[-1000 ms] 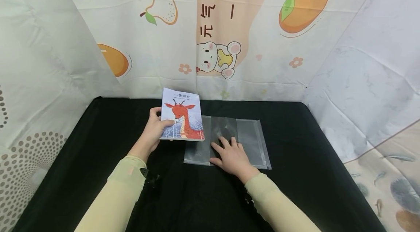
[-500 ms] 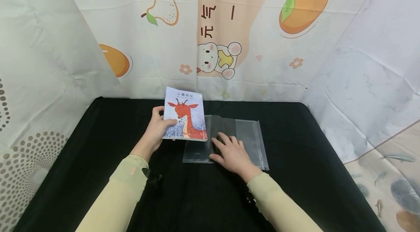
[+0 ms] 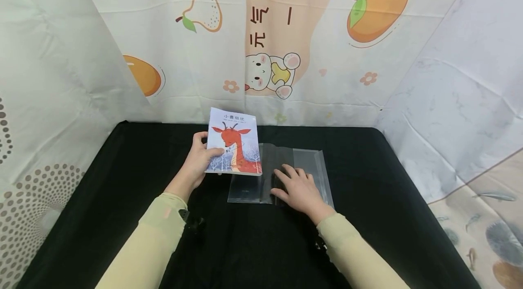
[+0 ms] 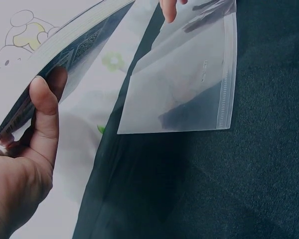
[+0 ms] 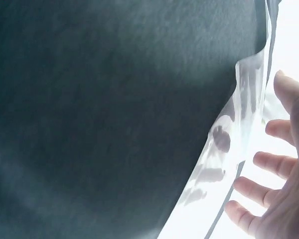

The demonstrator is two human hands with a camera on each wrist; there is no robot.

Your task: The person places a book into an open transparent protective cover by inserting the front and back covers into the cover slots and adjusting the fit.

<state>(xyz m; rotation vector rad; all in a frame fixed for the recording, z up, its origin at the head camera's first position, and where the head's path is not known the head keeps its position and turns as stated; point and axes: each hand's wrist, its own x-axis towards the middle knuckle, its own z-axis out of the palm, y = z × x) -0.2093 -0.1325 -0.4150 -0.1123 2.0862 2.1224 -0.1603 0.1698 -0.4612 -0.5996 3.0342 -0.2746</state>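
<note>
My left hand [image 3: 197,160] grips a thin paperback book [image 3: 234,144] by its left edge, thumb on the front cover and fingers behind. A red deer on a pale blue ground decorates that cover. In the left wrist view the book [image 4: 65,55] is seen edge-on, raised above the table. A clear plastic book cover [image 3: 314,162] lies spread flat, its left part partly behind the book. Over its middle is my right hand [image 3: 301,191], fingers spread and relaxed, holding nothing. The right wrist view has these fingers [image 5: 274,164] close to the plastic; whether they touch it I cannot tell.
A black cloth [image 3: 245,243] covers the table. Behind it hangs a white printed curtain [image 3: 327,85] with fruit and a bear. More pale fabric [image 3: 449,75] hangs at the right and left sides.
My left hand has carried the book slightly to the right. The right hand first pressed on the plastic cover and has since slid a little to the right.
</note>
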